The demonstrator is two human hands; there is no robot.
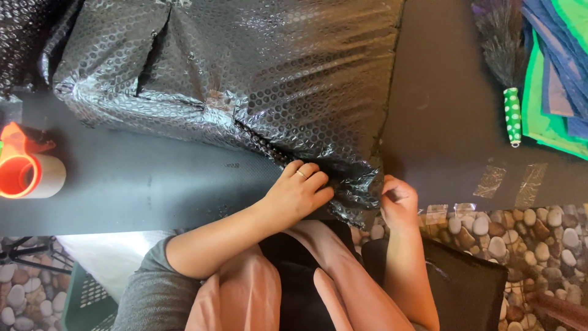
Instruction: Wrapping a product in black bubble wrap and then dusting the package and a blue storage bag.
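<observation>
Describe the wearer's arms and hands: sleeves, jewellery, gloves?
Both hands are bare, no gloves. The left hand has a thin gold-coloured ring on one finger; the right hand shows no ring or watch. The left arm has a grey sleeve ending near the elbow, forearm bare. The right forearm is bare; no sleeve visible.

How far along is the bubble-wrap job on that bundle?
Done: black bubble wrap covers the bundle's top and sides. In hand: left hand presses the gathered end at the table edge while the right hand pinches it. Left: that end looks unsealed; the tape dispenser sits untouched.
</observation>
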